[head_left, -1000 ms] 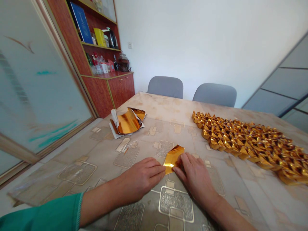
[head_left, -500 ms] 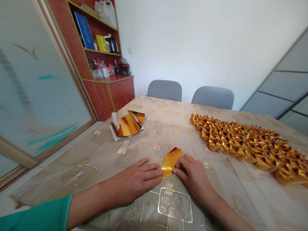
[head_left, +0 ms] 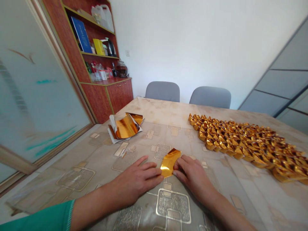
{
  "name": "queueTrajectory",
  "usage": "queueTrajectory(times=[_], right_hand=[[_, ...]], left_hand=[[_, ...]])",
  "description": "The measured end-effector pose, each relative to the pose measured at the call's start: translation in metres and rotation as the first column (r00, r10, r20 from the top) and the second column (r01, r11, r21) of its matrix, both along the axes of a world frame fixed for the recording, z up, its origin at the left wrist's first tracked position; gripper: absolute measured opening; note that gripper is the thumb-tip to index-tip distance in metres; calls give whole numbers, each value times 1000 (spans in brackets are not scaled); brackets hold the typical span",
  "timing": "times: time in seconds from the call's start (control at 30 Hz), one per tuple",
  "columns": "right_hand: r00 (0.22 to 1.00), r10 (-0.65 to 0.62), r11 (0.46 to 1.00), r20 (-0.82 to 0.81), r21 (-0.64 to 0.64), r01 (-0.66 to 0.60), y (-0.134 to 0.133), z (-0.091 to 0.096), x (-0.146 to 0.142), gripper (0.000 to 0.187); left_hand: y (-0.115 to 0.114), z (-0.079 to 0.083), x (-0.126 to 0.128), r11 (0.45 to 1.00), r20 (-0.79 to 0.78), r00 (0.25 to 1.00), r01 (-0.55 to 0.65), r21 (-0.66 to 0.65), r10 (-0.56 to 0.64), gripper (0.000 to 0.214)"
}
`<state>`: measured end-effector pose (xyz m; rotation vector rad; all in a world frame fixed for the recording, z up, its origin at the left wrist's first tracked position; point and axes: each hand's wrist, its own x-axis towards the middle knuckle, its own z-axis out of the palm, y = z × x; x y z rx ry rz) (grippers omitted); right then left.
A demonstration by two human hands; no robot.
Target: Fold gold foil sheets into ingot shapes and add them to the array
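A folded piece of gold foil paper (head_left: 169,161) lies on the patterned tablecloth (head_left: 96,157) in front of me. My left hand (head_left: 137,179) rests flat on the cloth, fingers stretched out, fingertips touching the foil's lower left edge. My right hand (head_left: 192,175) lies on the other side, its fingers pressing on the foil's right edge. Neither hand lifts the foil off the table.
A large spread of folded gold ingot shapes (head_left: 245,141) covers the right side of the table. A stack of gold foil sheets (head_left: 125,126) lies at the left. Two grey chairs (head_left: 190,93) stand behind the table, a wooden cabinet (head_left: 106,86) by the wall.
My left hand's fingers have spread out flatter beside the foil. My right hand has stayed on the foil's right edge. The view has shifted slightly.
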<state>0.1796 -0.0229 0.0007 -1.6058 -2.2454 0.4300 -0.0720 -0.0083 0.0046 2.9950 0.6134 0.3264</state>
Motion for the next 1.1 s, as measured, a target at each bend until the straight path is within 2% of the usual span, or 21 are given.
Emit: queueTrajectory(times=[0.13, 0.27, 0.47, 0.53, 0.6, 0.67, 0.7, 0.77, 0.83, 0.97, 1.1], right_hand=[[1000, 29, 999, 9, -44, -28, 2, 7, 3, 9], [1000, -16, 994, -19, -106, 14, 3, 11, 4, 15], [995, -45, 995, -92, -90, 37, -1, 7, 14, 15], [987, -101, 995, -125, -28, 98, 1, 6, 23, 14], [977, -118, 983, -175, 121, 140, 4, 5, 32, 8], [978, -43, 973, -204, 214, 88, 7, 6, 36, 17], [980, 15, 978, -199, 208, 27, 7, 6, 37, 20], [979, 127, 986, -159, 128, -107, 5, 7, 35, 20], [977, 189, 981, -95, 54, -185, 0, 8, 32, 20], [976, 209, 974, 55, 80, -213, -12, 7, 27, 18], [975, 176, 972, 135, 132, -194, -10, 0, 26, 19]], left_hand=[[6, 1, -4, 1000, -6, 1000, 13, 3, -13, 39], [12, 1, -2, 999, 32, 999, 31, 34, -32, 35], [16, 4, 4, 1000, 49, 999, 22, 7, -23, 33], [17, 5, 4, 999, 49, 998, 38, -4, -38, 38], [19, 5, 3, 999, 51, 997, 51, -1, -51, 39], [22, 6, 1, 998, 48, 996, 69, 9, -69, 39], [24, 6, 0, 997, 42, 996, 74, 13, -74, 38], [27, 6, -1, 998, 27, 998, 64, 25, -65, 35], [28, 5, 1, 998, 24, 999, 31, 47, -32, 28], [25, -2, 10, 997, 49, 998, -50, 62, 47, 17], [20, -5, 15, 996, 3, 997, -71, 61, 71, 24]])
